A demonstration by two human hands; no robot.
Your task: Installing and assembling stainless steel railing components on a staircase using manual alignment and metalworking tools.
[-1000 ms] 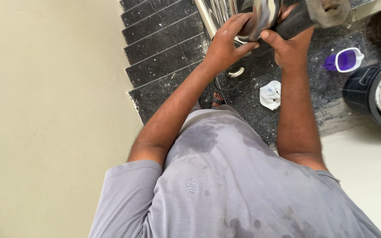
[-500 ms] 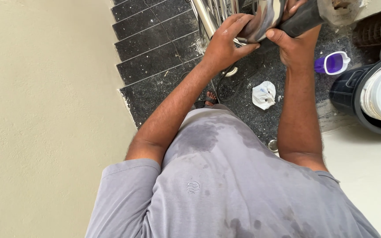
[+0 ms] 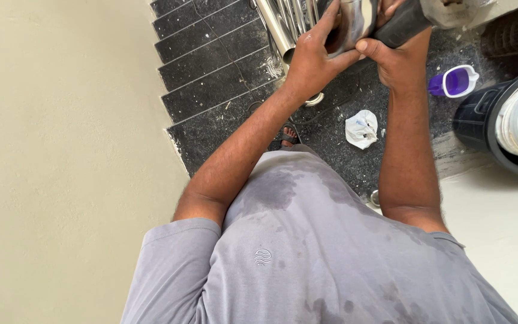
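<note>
At the top centre of the frame, the left hand (image 3: 314, 57) wraps its fingers around a shiny steel rail (image 3: 355, 21), and the right hand (image 3: 398, 60) just beside it clamps on the dark handle of a power tool (image 3: 406, 21) whose head presses near the same rail. The two hands sit close together, almost touching. The step in hand looks like working the rail's surface with the tool, the left hand steadying the metal. Any further pass would call for a firm grip and a steady angle on the curved steel. Below them, black stone stairs (image 3: 211, 78) run to the upper left; a crumpled white paper (image 3: 361, 128) lies on the landing, a purple jug (image 3: 454, 82) and a black bucket (image 3: 481, 120) at the right.
</note>
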